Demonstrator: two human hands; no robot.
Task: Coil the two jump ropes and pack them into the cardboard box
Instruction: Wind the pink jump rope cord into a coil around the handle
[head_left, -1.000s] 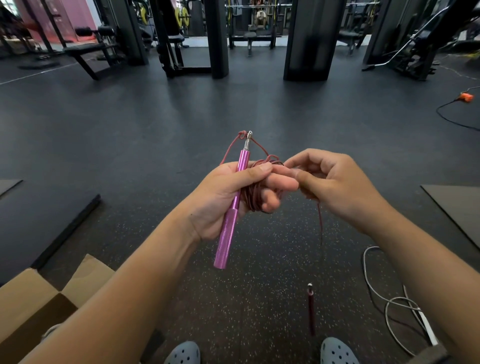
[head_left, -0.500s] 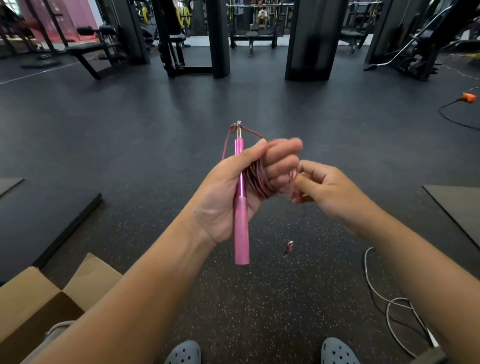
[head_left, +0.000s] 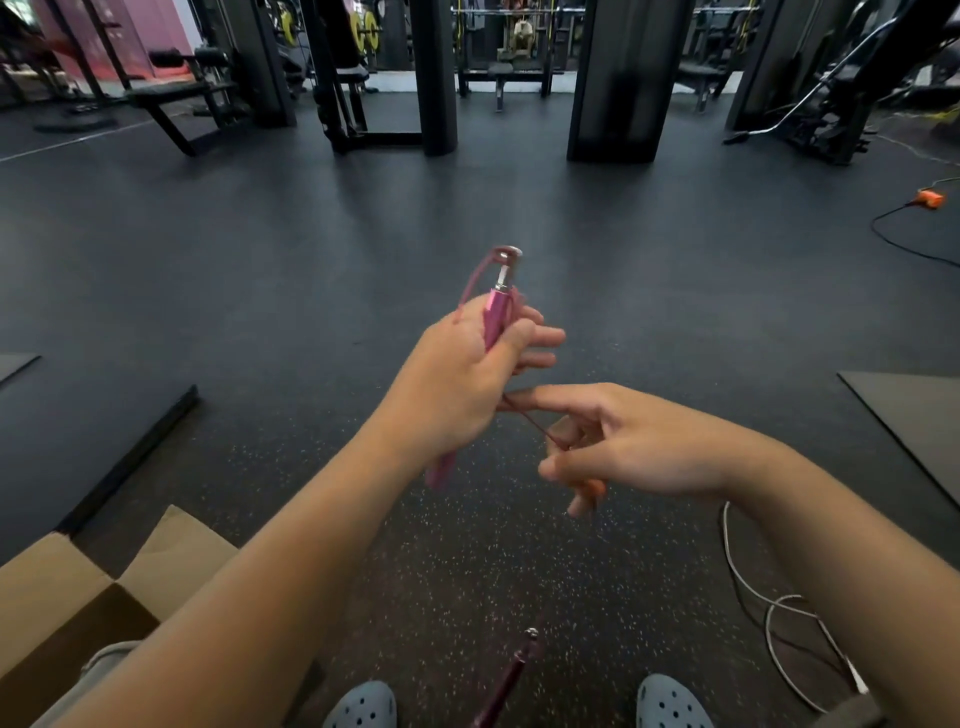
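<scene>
My left hand (head_left: 457, 384) grips the pink jump rope handle (head_left: 496, 312), its metal tip pointing up and away; the coiled red cord is mostly hidden behind the hand. A strand of the red cord (head_left: 535, 426) runs from there to my right hand (head_left: 628, 447), which pinches it between thumb and fingers, index finger stretched out. The rope's second handle (head_left: 511, 675), dark red, dangles low between my shoes. A white jump rope (head_left: 769, 608) lies looped on the floor at the lower right. The open cardboard box (head_left: 67, 587) sits at the lower left.
Dark speckled rubber gym floor all around. Grey clogs (head_left: 670, 701) at the bottom edge. A raised black mat (head_left: 93, 431) lies left, another mat (head_left: 914, 421) right. Weight machines and benches stand far back. An orange plug (head_left: 929, 197) with black cable lies far right.
My left hand has turned its back toward me, hiding the coil. My right hand dropped lower and to the right, drawing the cord down. The loose handle swung low between my shoes.
</scene>
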